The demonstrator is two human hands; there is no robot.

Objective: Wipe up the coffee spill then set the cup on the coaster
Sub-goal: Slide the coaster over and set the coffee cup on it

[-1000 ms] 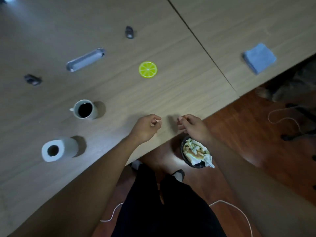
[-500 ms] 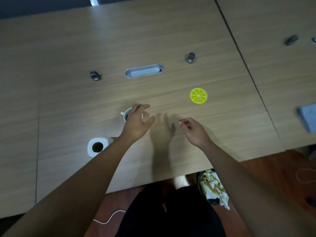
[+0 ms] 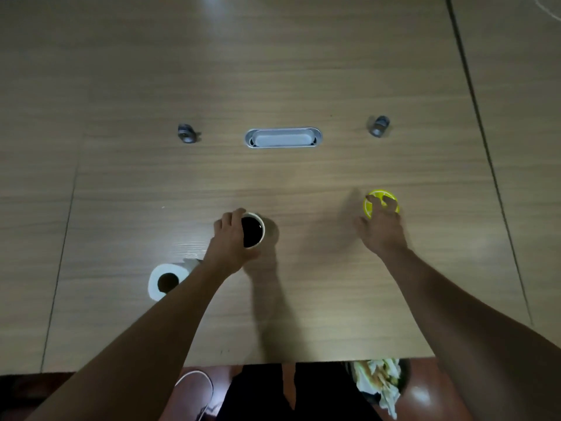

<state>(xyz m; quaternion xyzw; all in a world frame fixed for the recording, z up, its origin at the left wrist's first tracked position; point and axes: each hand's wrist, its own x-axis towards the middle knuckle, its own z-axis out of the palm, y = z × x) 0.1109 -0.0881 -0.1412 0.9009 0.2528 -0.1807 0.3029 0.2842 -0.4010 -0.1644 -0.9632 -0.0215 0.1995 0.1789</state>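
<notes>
A white cup [image 3: 254, 231] full of dark coffee stands on the wooden table [image 3: 279, 71], a little left of centre. My left hand [image 3: 231, 238] is wrapped around its left side, fingers over the rim. To the right lies a yellow lemon-slice coaster [image 3: 374, 199]. My right hand [image 3: 380, 226] reaches onto it, fingertips spread over its near half, covering part of it. I see no coffee spill on the table.
A paper towel roll [image 3: 165, 281] lies left of my left forearm. A metal cable grommet [image 3: 283, 137] and two small metal fittings [image 3: 185, 134] [image 3: 379, 126] sit further back. Below the table's near edge, a bin of crumpled paper [image 3: 379, 381] stands on the floor.
My left hand has closed around the cup. My right hand has moved right and forward onto the coaster. The view has turned, so the blue cloth is out of sight.
</notes>
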